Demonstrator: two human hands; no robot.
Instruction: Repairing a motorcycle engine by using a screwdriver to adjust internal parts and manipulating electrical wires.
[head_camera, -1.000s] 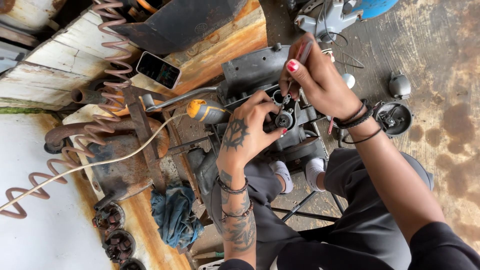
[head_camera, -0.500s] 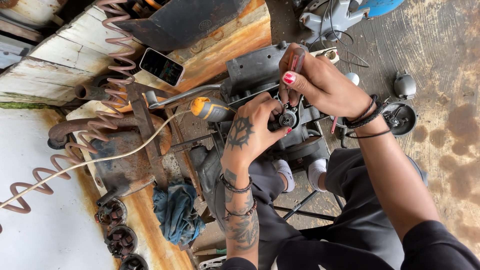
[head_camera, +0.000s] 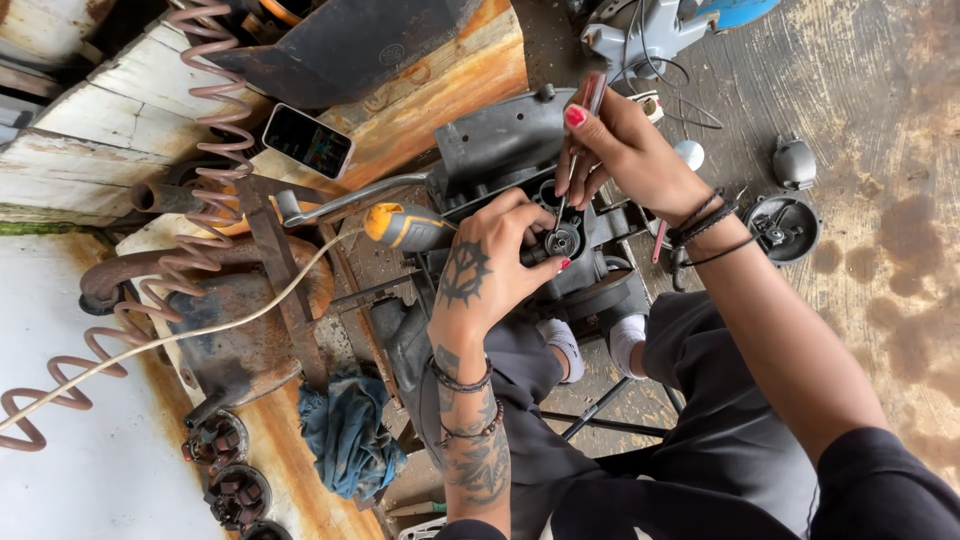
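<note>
My left hand (head_camera: 490, 268), tattooed on its back, grips a small dark round metal part (head_camera: 563, 241) against a grey engine block (head_camera: 500, 140) on the workbench. My right hand (head_camera: 625, 150) holds a thin screwdriver (head_camera: 583, 130) with a red handle. The screwdriver's tip points down into the round part, just beside my left fingers. Both wrists wear dark bracelets.
A yellow-and-grey tool handle (head_camera: 405, 227) lies left of the part. A phone (head_camera: 308, 141) rests on an orange wooden board. A coiled brown hose (head_camera: 215, 110), a blue rag (head_camera: 350, 432) and round wound parts (head_camera: 230, 470) sit at the left. A black round cover (head_camera: 785, 225) lies on the stained floor.
My right hand has shifted slightly left and lower, bringing the screwdriver tip down into the round part. My left hand keeps its hold on the part.
</note>
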